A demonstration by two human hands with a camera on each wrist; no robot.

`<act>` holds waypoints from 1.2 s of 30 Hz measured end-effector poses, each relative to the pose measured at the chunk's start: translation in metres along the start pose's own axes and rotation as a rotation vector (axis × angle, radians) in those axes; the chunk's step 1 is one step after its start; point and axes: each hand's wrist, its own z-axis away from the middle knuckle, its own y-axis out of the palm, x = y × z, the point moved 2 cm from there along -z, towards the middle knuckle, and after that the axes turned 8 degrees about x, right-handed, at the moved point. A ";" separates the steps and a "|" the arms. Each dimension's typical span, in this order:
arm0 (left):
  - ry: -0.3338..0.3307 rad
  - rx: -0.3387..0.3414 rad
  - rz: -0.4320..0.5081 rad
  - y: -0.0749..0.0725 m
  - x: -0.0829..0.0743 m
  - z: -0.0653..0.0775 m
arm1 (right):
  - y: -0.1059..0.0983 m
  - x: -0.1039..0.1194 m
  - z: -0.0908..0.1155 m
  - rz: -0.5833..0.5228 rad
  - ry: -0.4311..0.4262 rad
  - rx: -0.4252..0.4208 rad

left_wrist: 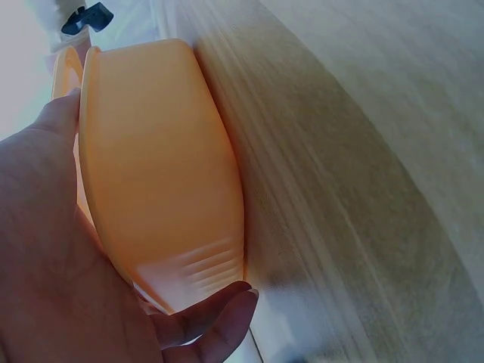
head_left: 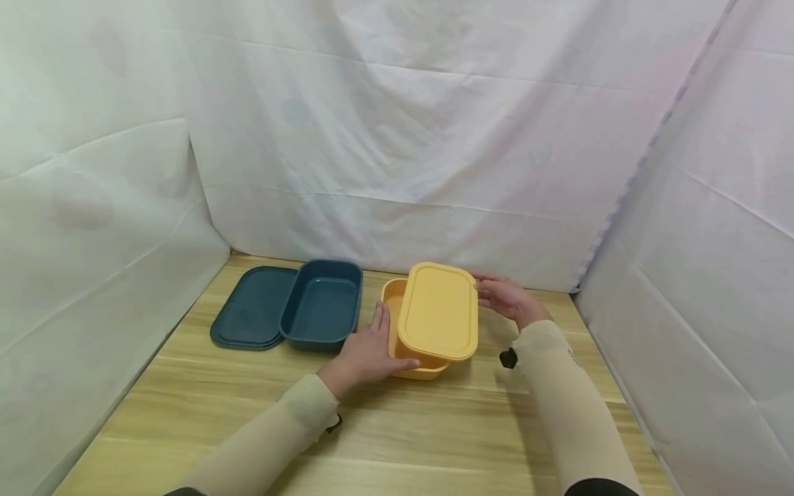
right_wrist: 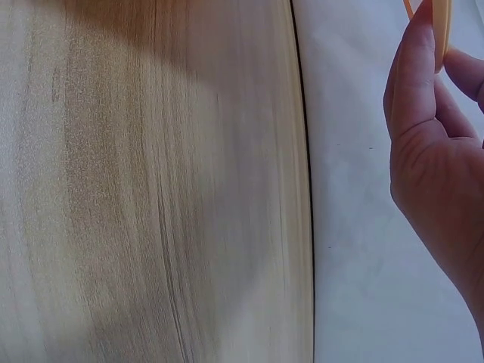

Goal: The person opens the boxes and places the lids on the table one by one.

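A yellow rectangular lid [head_left: 438,311] is tilted over the yellow food container [head_left: 423,373], leaving the container's left part uncovered. My right hand [head_left: 510,300] pinches the lid's right edge; in the right wrist view only a thin strip of the lid [right_wrist: 442,34] shows between thumb and fingers. At the container's near left corner my left hand [head_left: 364,350] grips it, fingers along the left side and thumb at the near rim. The left wrist view has the container's outer wall [left_wrist: 162,162] close up, low against the tabletop.
Left of the yellow container stands a dark blue open container [head_left: 325,303]. Its matching dark blue lid [head_left: 256,306] lies flat beside it, further left. The wooden table [head_left: 397,441] meets white cloth [head_left: 384,138] at the back and on both sides.
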 end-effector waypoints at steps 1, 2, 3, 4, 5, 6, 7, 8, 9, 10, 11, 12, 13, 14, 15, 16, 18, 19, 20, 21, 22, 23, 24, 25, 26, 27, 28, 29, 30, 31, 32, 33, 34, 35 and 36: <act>0.001 -0.001 0.003 0.000 0.000 0.000 | 0.000 0.000 0.000 0.002 -0.002 0.001; 0.000 0.000 0.000 0.001 0.000 -0.001 | 0.000 0.000 0.000 -0.001 -0.003 -0.002; -0.002 0.002 -0.005 0.001 0.001 -0.002 | 0.000 0.000 0.000 -0.003 -0.005 -0.004; 0.000 0.001 -0.005 0.002 0.001 -0.002 | 0.000 0.001 0.001 -0.005 -0.006 -0.005; -0.002 0.002 -0.011 0.003 0.001 -0.003 | 0.000 0.001 0.001 -0.003 -0.008 -0.004; -0.004 0.003 -0.017 0.003 0.002 -0.003 | 0.001 0.001 0.002 0.000 -0.010 0.000; -0.007 0.003 -0.021 0.004 0.002 -0.004 | 0.001 0.001 0.002 0.003 -0.011 0.004; -0.011 0.006 -0.025 0.004 0.002 -0.004 | 0.001 0.002 0.003 0.002 -0.011 0.002; -0.013 0.005 -0.024 0.004 0.002 -0.004 | 0.001 0.002 0.004 0.006 -0.012 0.006; -0.014 0.005 -0.022 0.004 0.002 -0.004 | 0.001 0.003 0.005 0.009 -0.012 0.008; -0.018 0.007 -0.025 0.004 0.002 -0.004 | 0.001 0.003 0.006 0.013 -0.012 0.008; -0.020 0.008 -0.023 0.004 0.001 -0.004 | 0.001 0.004 0.007 0.016 -0.013 0.009; -0.021 0.008 -0.022 0.004 0.001 -0.004 | 0.001 0.004 0.008 0.019 -0.014 0.009; -0.022 0.009 -0.020 0.003 0.001 -0.004 | 0.001 0.005 0.009 0.023 -0.014 0.007; -0.023 0.010 -0.022 0.003 0.001 -0.004 | 0.001 0.005 0.010 0.024 -0.014 0.003; -0.023 0.011 -0.023 0.003 0.001 -0.004 | 0.000 0.005 0.010 0.028 -0.013 0.002; -0.026 0.011 -0.027 0.003 0.000 -0.004 | -0.002 0.005 0.011 0.039 -0.012 0.002; -0.027 0.012 -0.030 0.003 0.000 -0.004 | -0.002 0.005 0.011 0.042 -0.012 -0.002; -0.028 0.012 -0.031 0.002 0.000 -0.004 | -0.003 0.005 0.011 0.042 -0.012 -0.005; -0.028 0.011 -0.033 0.002 -0.001 -0.003 | -0.004 0.005 0.011 0.040 -0.013 -0.007; -0.029 0.010 -0.033 0.002 -0.001 -0.003 | -0.005 0.005 0.011 0.038 -0.017 -0.007; -0.030 0.010 -0.033 0.002 -0.001 -0.003 | -0.005 0.005 0.012 0.037 -0.022 -0.003; -0.029 0.010 -0.033 0.002 -0.001 -0.002 | -0.005 0.005 0.012 0.036 -0.026 -0.004; -0.029 0.009 -0.031 0.002 -0.002 -0.002 | -0.005 0.005 0.012 0.034 -0.032 -0.001; -0.029 0.008 -0.029 0.001 -0.002 -0.002 | -0.005 0.005 0.013 0.028 -0.035 -0.005; -0.028 0.007 -0.029 0.002 -0.002 -0.002 | -0.005 0.005 0.013 0.032 -0.038 -0.003; -0.027 0.006 -0.029 0.001 -0.002 -0.002 | -0.005 0.006 0.014 0.038 -0.040 -0.003; -0.026 0.005 -0.028 0.002 -0.002 -0.002 | -0.006 0.006 0.014 0.045 -0.040 -0.004; -0.026 0.005 -0.029 0.001 -0.002 -0.002 | -0.006 0.006 0.015 0.052 -0.039 -0.010; -0.026 0.005 -0.029 0.001 -0.002 -0.002 | -0.007 0.005 0.015 0.055 -0.036 -0.014; -0.026 0.005 -0.029 0.001 -0.002 -0.001 | -0.008 0.005 0.015 0.054 -0.032 -0.023; -0.026 0.005 -0.028 0.001 -0.002 -0.001 | -0.008 0.005 0.015 0.059 -0.030 -0.027; -0.026 0.006 -0.028 0.000 -0.003 -0.001 | -0.009 0.005 0.015 0.060 -0.027 -0.031; -0.026 0.007 -0.027 0.000 -0.003 -0.001 | -0.010 0.005 0.016 0.058 -0.026 -0.034; -0.026 0.008 -0.025 -0.001 -0.003 0.000 | -0.011 0.006 0.016 0.056 -0.026 -0.036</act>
